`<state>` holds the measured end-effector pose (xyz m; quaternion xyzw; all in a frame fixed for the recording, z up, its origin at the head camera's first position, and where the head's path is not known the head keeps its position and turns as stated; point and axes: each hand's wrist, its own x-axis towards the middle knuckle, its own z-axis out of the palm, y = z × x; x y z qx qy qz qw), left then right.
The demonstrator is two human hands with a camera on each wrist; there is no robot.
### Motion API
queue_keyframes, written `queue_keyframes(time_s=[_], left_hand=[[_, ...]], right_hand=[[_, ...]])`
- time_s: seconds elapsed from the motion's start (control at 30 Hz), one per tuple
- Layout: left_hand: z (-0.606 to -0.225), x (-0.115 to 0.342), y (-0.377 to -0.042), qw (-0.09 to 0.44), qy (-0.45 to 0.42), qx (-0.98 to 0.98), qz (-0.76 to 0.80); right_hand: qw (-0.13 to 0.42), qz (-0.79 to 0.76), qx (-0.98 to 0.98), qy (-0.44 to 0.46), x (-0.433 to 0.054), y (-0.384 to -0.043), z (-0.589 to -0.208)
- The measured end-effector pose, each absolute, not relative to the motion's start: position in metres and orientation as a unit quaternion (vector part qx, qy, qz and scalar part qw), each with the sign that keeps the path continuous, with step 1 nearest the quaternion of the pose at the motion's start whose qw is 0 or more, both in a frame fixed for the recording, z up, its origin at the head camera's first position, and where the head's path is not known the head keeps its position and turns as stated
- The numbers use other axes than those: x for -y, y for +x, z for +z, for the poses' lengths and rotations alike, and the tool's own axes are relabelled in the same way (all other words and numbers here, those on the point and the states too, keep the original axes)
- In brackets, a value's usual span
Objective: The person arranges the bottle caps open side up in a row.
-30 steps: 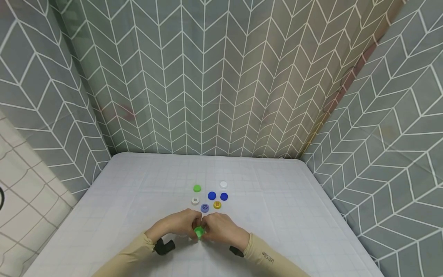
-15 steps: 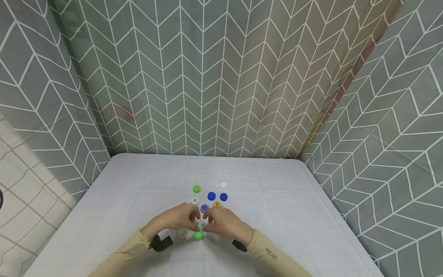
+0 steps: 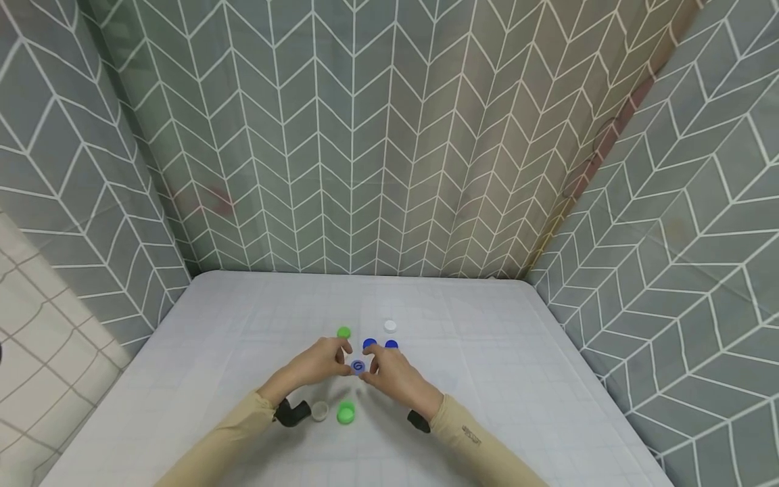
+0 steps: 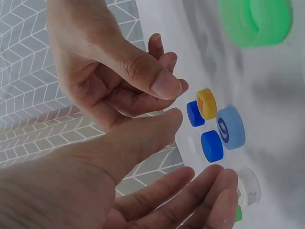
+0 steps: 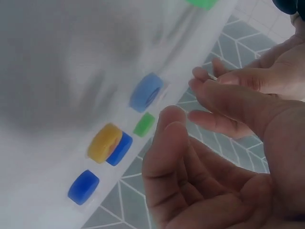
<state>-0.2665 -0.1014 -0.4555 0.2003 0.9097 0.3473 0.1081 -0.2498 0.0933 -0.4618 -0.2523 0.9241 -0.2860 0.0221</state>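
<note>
My left hand [image 3: 319, 360] hovers above the table with thumb and fingers apart and nothing between them. Facing it, my right hand [image 3: 402, 380] is held the same way, loosely curved and empty. Between the two thumbs, in the head view, shows a light blue bottle cap [image 3: 358, 367] with a dark spiral mark. A yellow bottle cap [image 4: 207, 103] lies beside it, hidden behind my right hand in the head view. Two dark blue bottle caps [image 4: 212, 146] are close by. Nearer my body sit a green bottle cap [image 3: 345, 412], hollow side up, and a clear whitish cap [image 3: 319, 410].
Farther back on the white-covered table [image 3: 487, 379] are another green cap [image 3: 343, 333] and a white cap [image 3: 390, 327]. A printed white cap [image 4: 249, 187] shows beside my left fingertips in the left wrist view. Patterned grey curtains [image 3: 365, 135] surround the table's back and sides.
Both hands have let go of the green cap, which now sits on the table near my body. They have moved forward and now hover around the light blue cap.
</note>
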Motion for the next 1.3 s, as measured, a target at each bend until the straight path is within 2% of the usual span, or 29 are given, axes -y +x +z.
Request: queue_keyframes(time_s=[0.3,0.63,1.03,1.3], left_hand=[[-0.462,0.097,-0.279,0.112,0.165,-0.923,0.328],[-0.472,0.093,-0.284,0.106,0.184,-0.927,0.308],[-0.479,0.088,-0.283,0.091,0.199,-0.928,0.303],[-0.48,0.085,-0.283,0.096,0.182,-0.932,0.299]], right_hand=[[0.043,-0.3,-0.926,-0.227,-0.092,-0.26,-0.466],[0.058,-0.292,-0.93,-0.217,-0.09,-0.268,-0.473],[-0.016,-0.268,-0.924,-0.272,-0.085,-0.271,-0.486],[-0.017,-0.273,-0.924,-0.267,-0.084,-0.27,-0.486]])
